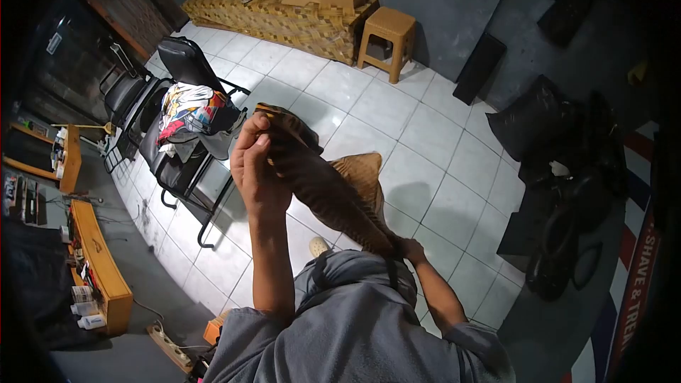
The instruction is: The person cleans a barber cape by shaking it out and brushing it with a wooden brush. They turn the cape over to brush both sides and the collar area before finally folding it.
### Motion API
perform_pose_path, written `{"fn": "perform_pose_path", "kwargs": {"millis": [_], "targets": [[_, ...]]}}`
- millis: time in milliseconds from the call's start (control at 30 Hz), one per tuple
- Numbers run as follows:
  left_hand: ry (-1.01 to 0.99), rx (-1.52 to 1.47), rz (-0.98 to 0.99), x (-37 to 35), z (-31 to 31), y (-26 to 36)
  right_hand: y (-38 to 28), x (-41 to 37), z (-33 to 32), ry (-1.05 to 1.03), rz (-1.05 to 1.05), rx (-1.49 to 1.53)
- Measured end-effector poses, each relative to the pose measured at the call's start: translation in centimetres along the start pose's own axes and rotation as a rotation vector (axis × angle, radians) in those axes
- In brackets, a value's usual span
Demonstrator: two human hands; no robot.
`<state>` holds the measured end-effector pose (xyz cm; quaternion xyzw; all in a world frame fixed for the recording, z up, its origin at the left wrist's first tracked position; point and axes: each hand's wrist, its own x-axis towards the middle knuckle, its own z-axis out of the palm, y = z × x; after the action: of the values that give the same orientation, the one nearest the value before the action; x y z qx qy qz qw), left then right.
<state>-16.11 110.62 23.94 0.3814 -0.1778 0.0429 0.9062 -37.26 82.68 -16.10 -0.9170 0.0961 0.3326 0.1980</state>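
A dark brown cloth [319,184] with black stripes and a lighter tan fold stretches slantwise in front of my body. My left hand [257,163], raised on the upper left, pinches one corner of it between thumb and fingers. Lower down, by my waist, my right hand [408,249] is closed around the bunched other end; its fingers are partly hidden. Between the hands the cloth hangs in loose folds over the tiled floor.
Black padded chairs [186,57] stand at the left, one bearing a colourful cloth [190,110]. Wooden shelves [99,262] with bottles line the left wall. A covered bench [277,18] and a tan stool [389,32] are at the back. A black barber chair [567,206] fills the right.
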Motion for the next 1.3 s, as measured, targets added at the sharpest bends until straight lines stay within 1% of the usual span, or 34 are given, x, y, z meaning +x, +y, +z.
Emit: {"fn": "perform_pose_path", "kwargs": {"millis": [33, 67, 100, 133, 167, 233, 267, 333, 400, 467, 533, 633, 667, 767, 800, 833, 900, 967, 1033, 1067, 1100, 1167, 1200, 1267, 1300], "targets": [[-0.017, -0.005, -0.009, 0.1, -0.2, 0.3, 0.2, -1.3, 0.0, 0.009, 0.051, -0.009], [-0.001, 0.045, -0.009, 0.1, -0.6, 0.3, 1.2, -1.4, 1.2, 0.054, 0.093, 0.048], [0.013, 0.091, -0.01, 0.1, -0.9, -0.1, 1.3, -1.7, 1.0, 0.101, 0.137, 0.105], [0.023, 0.133, -0.011, 0.2, -1.0, -0.6, 1.4, -1.8, 0.6, 0.15, 0.101, 0.182], [0.042, 0.15, -0.057, 0.2, -0.8, -1.0, 1.5, -1.9, 0.3, 0.198, 0.065, 0.259], [0.084, 0.193, -0.152, -0.2, -0.1, -1.9, -0.9, -2.7, -2.5, 0.265, 0.165, 0.594], [0.107, 0.13, -0.22, -0.4, -0.3, -2.5, -3.0, -3.1, -4.9, 0.281, 0.305, 0.851], [0.161, 0.042, -0.287, -0.5, -1.1, -3.8, -7.1, -5.3, -10.1, 0.185, 0.186, 1.455], [0.215, 0.001, -0.337, -0.6, -1.3, -4.7, -11.6, -8.0, -14.8, 0.223, 0.016, 1.655], [0.251, -0.009, -0.372, -1.1, -1.4, -5.3, -14.3, -10.2, -17.8, 0.112, -0.167, 1.824], [0.211, -0.022, -0.35, -1.2, -2.1, -5.6, -15.3, -10.5, -17.9, 0.013, -0.343, 1.95], [0.166, -0.038, -0.317, -1.2, -1.7, -5.1, -16.0, -9.2, -17.4, 0.11, -0.344, 1.497], [0.157, -0.04, -0.309, -1.3, -1.3, -4.7, -16.3, -9.0, -17.4, 0.212, -0.267, 1.316], [0.197, 0.023, -0.356, -0.9, 0.9, -3.4, -17.1, -7.6, -17.2, 0.377, -0.3, 1.161], [0.182, 0.106, -0.329, -1.1, 0.8, -3.9, -17.9, -7.9, -17.7, 0.391, -0.33, 1.235], [0.169, 0.192, -0.302, -1.3, 0.4, -4.4, -18.6, -8.4, -18.2, 0.384, -0.41, 1.277], [0.126, 0.197, -0.318, -1.6, 0.6, -4.5, -19.8, -9.5, -19.1, 0.369, -0.561, 1.366], [0.117, 0.209, -0.323, -1.9, 2.0, -4.0, -21.1, -10.2, -19.8, 0.437, -0.63, 1.269], [0.09, 0.243, -0.257, -2.0, 3.1, -4.1, -22.5, -10.8, -20.1, 0.539, -0.697, 1.139], [0.078, 0.263, -0.222, -2.0, 3.6, -4.1, -22.8, -10.9, -20.0, 0.409, -0.607, 1.212], [0.062, 0.226, -0.241, -2.0, 4.2, -3.8, -22.6, -9.6, -18.7, 0.519, -0.62, 1.074], [0.03, 0.149, -0.271, -1.7, 5.1, -3.4, -21.1, -4.6, -14.2, 0.733, -0.643, 0.781], [0.029, 0.26, -0.201, -1.4, 5.0, -3.6, -19.9, -3.7, -12.8, 0.582, -0.522, 0.657], [0.009, 0.188, -0.127, -0.8, 5.2, -2.8, -14.8, -0.1, -7.5, 0.328, -0.347, 0.303], [0.002, 0.152, -0.097, -0.8, 5.3, -2.3, -11.9, 0.7, -5.4, 0.214, -0.306, 0.165]]}}
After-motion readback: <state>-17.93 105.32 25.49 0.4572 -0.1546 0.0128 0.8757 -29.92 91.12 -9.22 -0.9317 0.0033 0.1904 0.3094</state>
